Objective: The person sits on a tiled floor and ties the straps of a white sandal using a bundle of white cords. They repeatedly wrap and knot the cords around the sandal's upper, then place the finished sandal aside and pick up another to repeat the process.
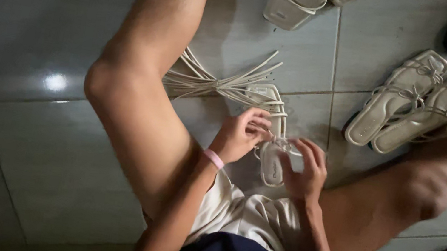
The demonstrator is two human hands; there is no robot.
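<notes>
On the grey tiled floor between your knees lay the cream strappy sandal, light and stiff-soled I'd judge, best steadied by its sole, while your left hand and right hand each pinched its thin, floppy straps at the knot

Cream sandal, pink wristband.
</notes>
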